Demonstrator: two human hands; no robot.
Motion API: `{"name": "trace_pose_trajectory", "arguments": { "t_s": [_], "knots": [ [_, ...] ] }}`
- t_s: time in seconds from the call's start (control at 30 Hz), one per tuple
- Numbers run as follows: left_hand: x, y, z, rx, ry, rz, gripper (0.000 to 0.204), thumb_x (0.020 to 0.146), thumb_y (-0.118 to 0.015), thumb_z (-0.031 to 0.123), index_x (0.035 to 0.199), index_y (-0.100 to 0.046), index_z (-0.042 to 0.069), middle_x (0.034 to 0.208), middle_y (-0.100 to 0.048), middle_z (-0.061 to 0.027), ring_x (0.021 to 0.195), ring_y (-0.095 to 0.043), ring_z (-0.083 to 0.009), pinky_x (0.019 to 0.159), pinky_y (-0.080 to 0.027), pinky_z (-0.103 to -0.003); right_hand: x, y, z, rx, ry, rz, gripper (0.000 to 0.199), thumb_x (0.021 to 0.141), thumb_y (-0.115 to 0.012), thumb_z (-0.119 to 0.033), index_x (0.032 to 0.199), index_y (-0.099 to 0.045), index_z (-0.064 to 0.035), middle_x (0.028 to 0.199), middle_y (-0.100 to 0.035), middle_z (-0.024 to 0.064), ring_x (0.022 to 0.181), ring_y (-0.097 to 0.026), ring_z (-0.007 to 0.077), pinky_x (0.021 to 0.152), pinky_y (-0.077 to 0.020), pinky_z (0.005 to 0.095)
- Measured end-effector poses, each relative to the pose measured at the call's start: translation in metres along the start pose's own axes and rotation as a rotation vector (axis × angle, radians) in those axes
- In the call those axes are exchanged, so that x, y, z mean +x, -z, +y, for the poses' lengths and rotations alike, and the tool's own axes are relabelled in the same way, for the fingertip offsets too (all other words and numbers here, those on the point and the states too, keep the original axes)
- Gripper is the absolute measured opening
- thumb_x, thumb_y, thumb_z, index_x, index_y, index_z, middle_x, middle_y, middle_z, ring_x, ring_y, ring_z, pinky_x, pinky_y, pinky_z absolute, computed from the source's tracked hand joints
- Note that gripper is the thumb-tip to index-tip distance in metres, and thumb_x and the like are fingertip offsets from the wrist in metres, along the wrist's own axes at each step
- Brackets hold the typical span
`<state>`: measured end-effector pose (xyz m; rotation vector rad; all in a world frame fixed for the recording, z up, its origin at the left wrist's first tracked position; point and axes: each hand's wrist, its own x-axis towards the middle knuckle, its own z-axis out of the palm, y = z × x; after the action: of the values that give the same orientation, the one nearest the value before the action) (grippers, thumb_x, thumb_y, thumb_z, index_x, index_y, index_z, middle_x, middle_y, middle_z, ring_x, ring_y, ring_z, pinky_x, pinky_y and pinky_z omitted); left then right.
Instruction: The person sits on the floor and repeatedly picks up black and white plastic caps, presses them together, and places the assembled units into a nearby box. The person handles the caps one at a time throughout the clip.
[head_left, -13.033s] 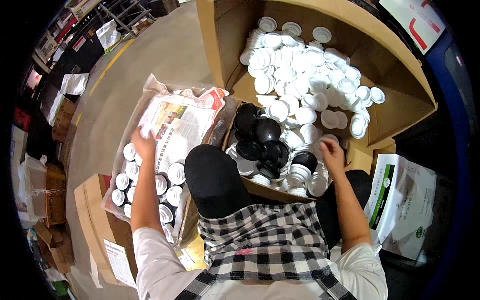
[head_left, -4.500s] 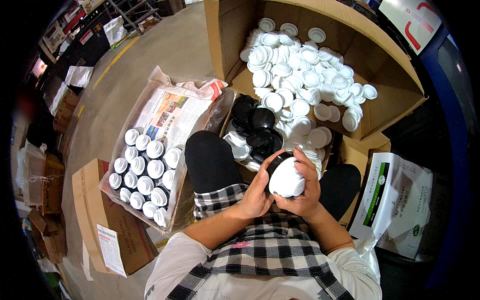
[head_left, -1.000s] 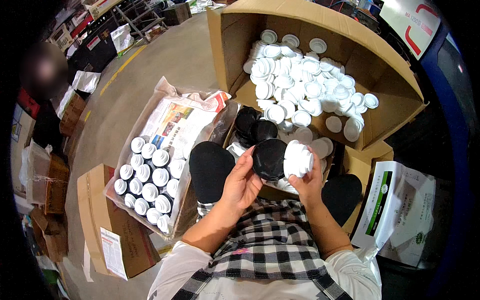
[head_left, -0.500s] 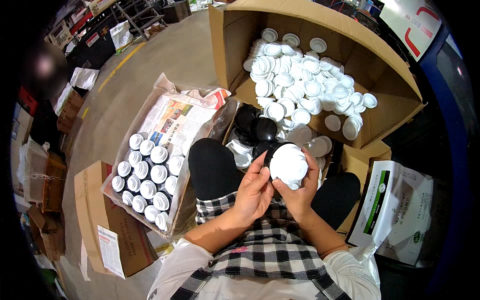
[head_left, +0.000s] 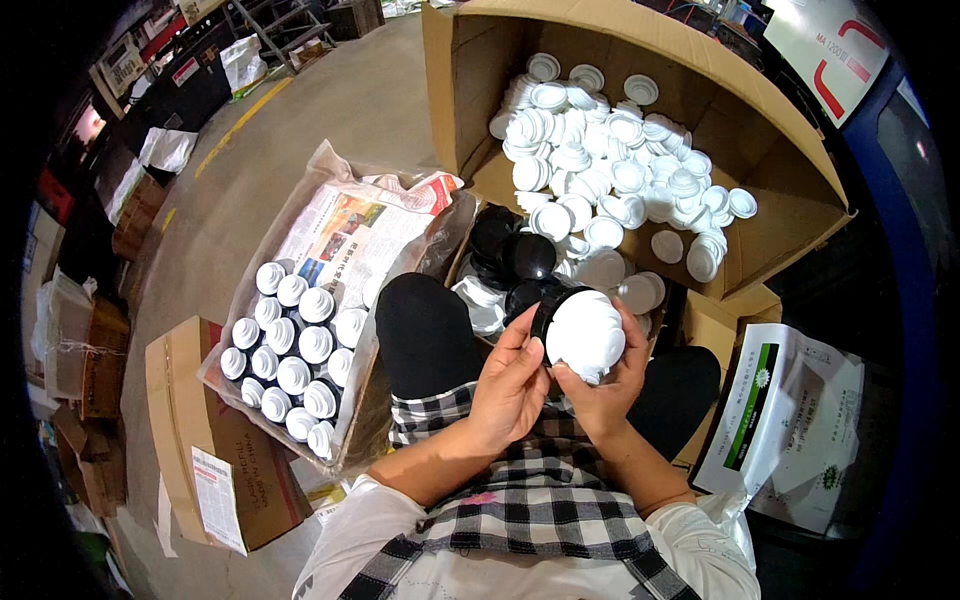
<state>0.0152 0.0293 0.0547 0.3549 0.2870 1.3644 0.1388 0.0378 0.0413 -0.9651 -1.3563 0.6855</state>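
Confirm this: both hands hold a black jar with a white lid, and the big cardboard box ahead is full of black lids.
Not quite. Both hands, left hand and right hand, do hold the black jar, but the head view shows white lids filling the big cardboard box.

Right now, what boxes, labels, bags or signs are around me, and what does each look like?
Large brown carton, ahead: full of white lids.
Newspaper-lined tray, left: rows of white-capped jars.
Brown box, far left: white label.
White bag, right: green and black stripe.
White sign, upper right: red markings.

Even overhead light is brightening the centre, white caps [head_left: 610, 190] beyond the fingers [head_left: 522, 335] are glaring slightly, while the fisheye rim is darkening, bending edges and softening far detail.
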Motion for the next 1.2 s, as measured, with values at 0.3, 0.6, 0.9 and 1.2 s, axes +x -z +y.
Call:
{"name": "trace_pose_trajectory", "arguments": {
  "t_s": [0.3, 0.6, 0.9, 1.2],
  "knots": [
    [-0.003, -0.004, 0.001, 0.031, -0.026, -0.003, 0.039, 0.093, -0.046, 0.011, 0.129, -0.036, 0.003, 0.124, -0.047, -0.0118, 0.115, -0.047, -0.0213, 0.099, -0.039, -0.035, -0.002, -0.003, 0.001, 0.105, -0.069, -0.004, 0.084, 0.062, -0.080, -0.011, 0.129, -0.032, 0.0007, 0.127, -0.040, 0.0163, 0.116, -0.043, 0.0257, 0.098, -0.0359, 0.0377],
    [0.009, 0.011, 0.004, 0.408, -0.140, 0.076, 0.047, 0.078, -0.067, 0.001, 0.116, -0.039, 0.002, 0.107, -0.055, -0.0090, 0.098, -0.054, -0.0137, 0.087, -0.044, -0.028, 0.009, 0.006, 0.019, 0.287, -0.004, -0.274, 0.093, 0.057, -0.085, -0.027, 0.130, -0.033, -0.0049, 0.134, -0.036, 0.0167, 0.118, -0.042, 0.0282, 0.098, -0.0363, 0.0390],
    [0.008, 0.027, -0.031, 0.844, -0.413, 0.013, 0.046, 0.075, -0.068, -0.003, 0.113, -0.043, -0.001, 0.116, -0.053, -0.0141, 0.106, -0.051, -0.0168, 0.092, -0.040, -0.030, 0.016, -0.010, 0.048, 0.273, -0.403, 0.084, 0.056, 0.097, -0.023, -0.046, 0.104, -0.055, -0.0010, 0.085, -0.053, 0.0046, 0.070, -0.048, 0.0123, 0.065, -0.0394, 0.0256],
    [0.012, 0.044, -0.004, 1.052, -0.339, -0.071, 0.047, 0.075, -0.071, 0.003, 0.114, -0.045, 0.000, 0.108, -0.052, -0.0091, 0.102, -0.050, -0.0150, 0.090, -0.040, -0.029, 0.009, -0.019, 0.075, 0.283, -0.440, -0.021, 0.059, 0.094, -0.026, -0.053, 0.117, -0.046, -0.0027, 0.105, -0.052, 0.0094, 0.093, -0.050, 0.0186, 0.084, -0.0397, 0.0327]
  ]
}}
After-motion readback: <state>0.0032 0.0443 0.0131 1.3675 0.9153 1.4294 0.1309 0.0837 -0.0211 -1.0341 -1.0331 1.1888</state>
